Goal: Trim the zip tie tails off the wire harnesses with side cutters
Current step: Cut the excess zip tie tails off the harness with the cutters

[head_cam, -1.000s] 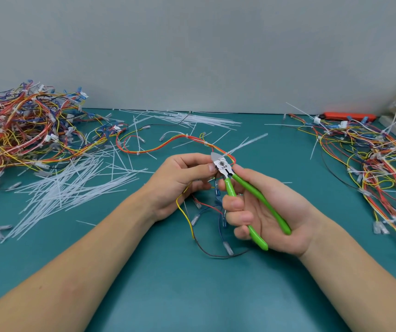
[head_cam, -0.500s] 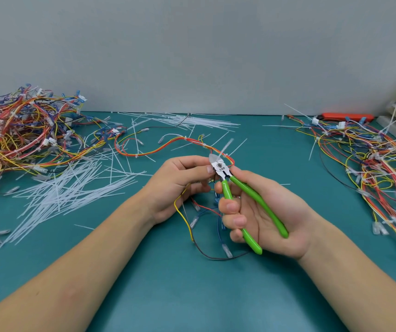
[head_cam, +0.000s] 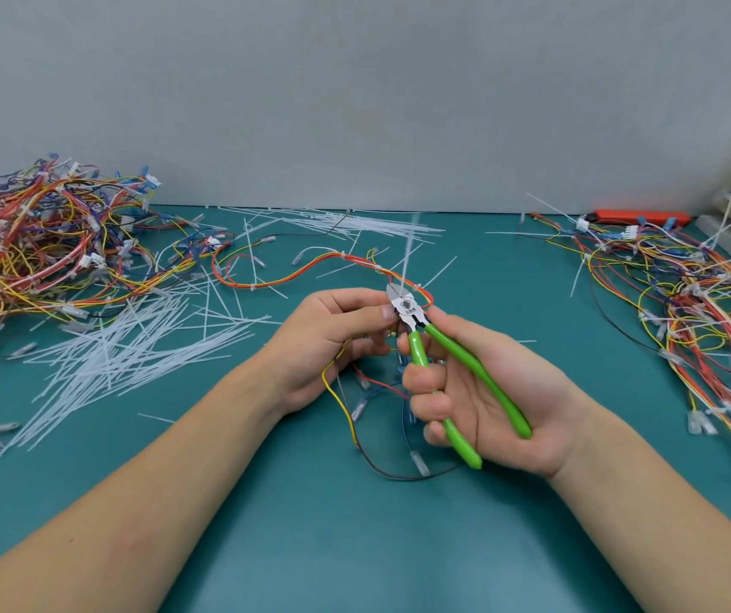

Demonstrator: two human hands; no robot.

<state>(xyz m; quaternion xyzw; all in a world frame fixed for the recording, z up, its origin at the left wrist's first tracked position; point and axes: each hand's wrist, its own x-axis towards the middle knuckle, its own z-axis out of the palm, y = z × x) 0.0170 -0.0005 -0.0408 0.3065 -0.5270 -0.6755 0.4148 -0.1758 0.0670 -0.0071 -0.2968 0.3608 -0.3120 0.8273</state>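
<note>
My left hand [head_cam: 328,342] grips a wire harness [head_cam: 292,280] of red, orange and yellow wires at mid-table, fingers curled round the bundle. My right hand [head_cam: 483,391] holds green-handled side cutters [head_cam: 447,351], fingers wrapped round both handles. The steel jaws [head_cam: 401,300] sit right at my left fingertips. A pale, blurred zip tie tail [head_cam: 408,254] sticks up from the jaws toward the wall. Loose ends of the harness hang below my hands, with clear terminals [head_cam: 420,463] on the mat.
A big heap of harnesses [head_cam: 31,241] fills the left side. Another heap [head_cam: 699,311] with uncut white tails lies at the right. Cut white tails [head_cam: 124,347] are scattered left of centre and along the wall. An orange tool [head_cam: 637,216] lies far right. The mat [head_cam: 354,546] is teal.
The zip tie tail has swung from pointing up-right to nearly straight up at the jaws. Both hands have stayed almost in place; the cutter handles have drawn slightly closer together.
</note>
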